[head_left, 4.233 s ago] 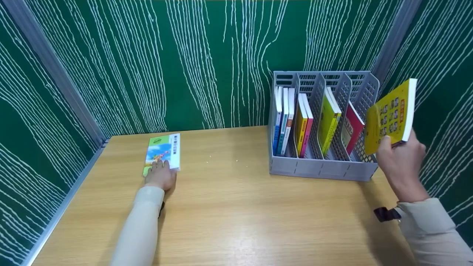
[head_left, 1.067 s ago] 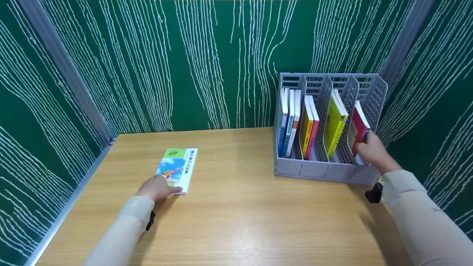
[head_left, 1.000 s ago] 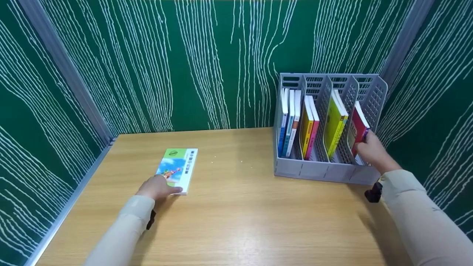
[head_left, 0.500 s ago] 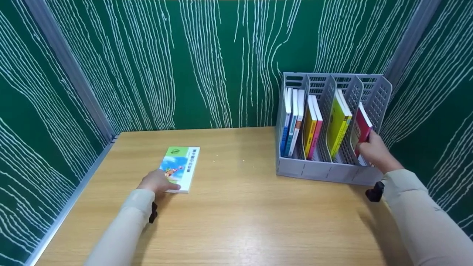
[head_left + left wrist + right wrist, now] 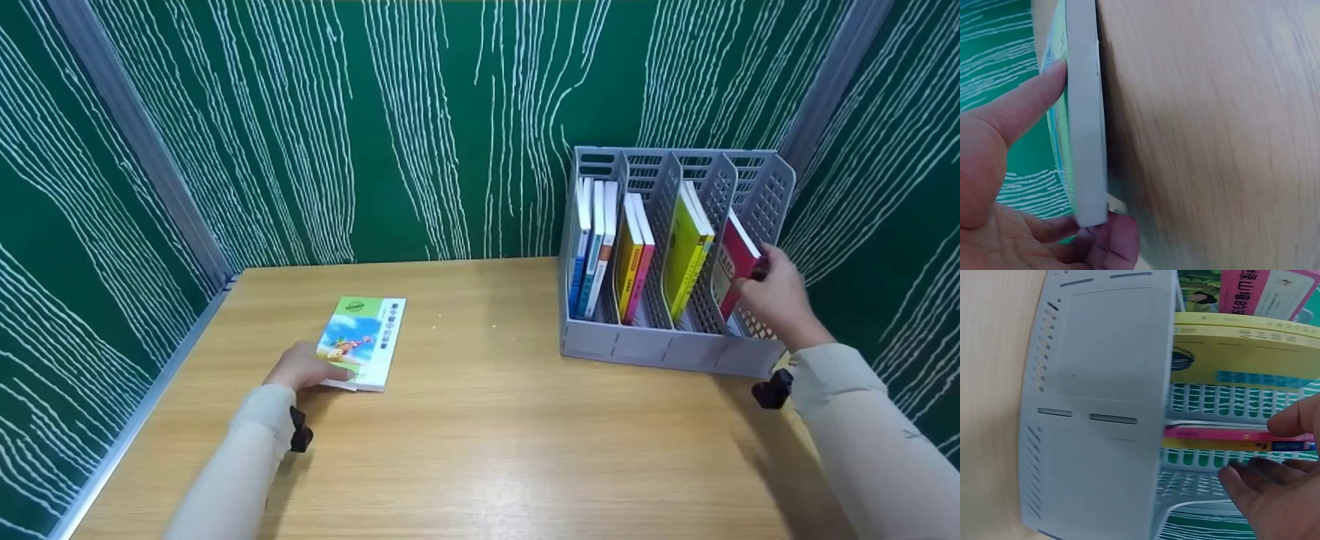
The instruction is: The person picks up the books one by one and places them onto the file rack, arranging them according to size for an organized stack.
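Observation:
My left hand (image 5: 296, 366) grips a thin book (image 5: 358, 330) with a green, blue and white cover by its near left corner. In the left wrist view the thumb presses the cover and the fingers curl under the edge of the book (image 5: 1086, 129). On the right, my right hand (image 5: 786, 300) is at the last compartment of a grey file rack (image 5: 667, 349). A red book (image 5: 739, 251) leans there, with a yellow book (image 5: 1213, 445) against it in the right wrist view. Thumb and fingers spread on either side of this pair, the fingers apart from the yellow spine.
Blue and white books (image 5: 592, 255) fill the rack's left compartment. An orange and a pink book (image 5: 636, 259) stand in the second, yellow-green books (image 5: 686, 259) in the third. The wooden table (image 5: 480, 442) backs onto a green wall (image 5: 420, 135). Small crumbs lie mid-table.
The yellow book, earlier in my right hand beside the rack, now stands in the last compartment; that hand has drawn back slightly. My left hand has brought its book nearer and to the right.

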A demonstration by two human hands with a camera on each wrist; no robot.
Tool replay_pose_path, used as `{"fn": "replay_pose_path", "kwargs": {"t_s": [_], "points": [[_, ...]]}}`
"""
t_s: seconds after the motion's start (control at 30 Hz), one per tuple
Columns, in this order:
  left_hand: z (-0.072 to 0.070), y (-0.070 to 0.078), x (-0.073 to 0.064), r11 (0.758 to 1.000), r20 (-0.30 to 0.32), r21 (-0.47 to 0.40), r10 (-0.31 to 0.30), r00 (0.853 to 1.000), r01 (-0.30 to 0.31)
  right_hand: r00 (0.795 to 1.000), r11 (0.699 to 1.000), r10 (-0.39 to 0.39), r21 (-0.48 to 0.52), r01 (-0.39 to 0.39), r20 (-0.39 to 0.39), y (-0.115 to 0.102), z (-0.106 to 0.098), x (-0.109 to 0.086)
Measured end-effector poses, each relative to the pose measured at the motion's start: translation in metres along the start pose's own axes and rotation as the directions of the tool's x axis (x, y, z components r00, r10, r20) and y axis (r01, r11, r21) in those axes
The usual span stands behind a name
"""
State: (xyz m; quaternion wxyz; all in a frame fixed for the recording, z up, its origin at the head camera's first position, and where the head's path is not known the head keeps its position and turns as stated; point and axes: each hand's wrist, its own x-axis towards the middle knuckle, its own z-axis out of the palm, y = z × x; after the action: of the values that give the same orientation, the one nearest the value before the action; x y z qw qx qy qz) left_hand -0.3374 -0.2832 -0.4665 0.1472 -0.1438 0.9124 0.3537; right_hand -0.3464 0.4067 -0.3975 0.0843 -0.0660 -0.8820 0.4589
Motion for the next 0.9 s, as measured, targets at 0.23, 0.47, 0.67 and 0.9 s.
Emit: {"fn": "replay_pose_path", "kwargs": {"t_s": [0.23, 0.47, 0.67, 0.9], "points": [[-0.005, 0.004, 0.002, 0.996, 0.023, -0.091, -0.009, 1.000, 0.011, 0.999, 0.999, -0.026, 0.027, 0.027, -0.042, -0.015, -0.002, -0.010], [0.001, 0.016, 0.000, 0.960, 0.045, -0.280, 0.035, 0.998, -0.021, 0.994, 0.997, -0.079, -0.030, 0.077, -0.081, -0.034, 0.002, -0.020], [0.003, 0.028, -0.006, 0.956, 0.007, -0.266, 0.129, 0.992, -0.122, 0.981, 0.986, -0.160, -0.065, 0.154, -0.106, -0.053, 0.007, -0.029], [0.016, 0.047, -0.015, 0.945, -0.041, -0.269, 0.180, 0.983, -0.185, 0.963, 0.966, -0.249, -0.099, 0.239, -0.105, -0.080, 0.015, -0.043]]}}
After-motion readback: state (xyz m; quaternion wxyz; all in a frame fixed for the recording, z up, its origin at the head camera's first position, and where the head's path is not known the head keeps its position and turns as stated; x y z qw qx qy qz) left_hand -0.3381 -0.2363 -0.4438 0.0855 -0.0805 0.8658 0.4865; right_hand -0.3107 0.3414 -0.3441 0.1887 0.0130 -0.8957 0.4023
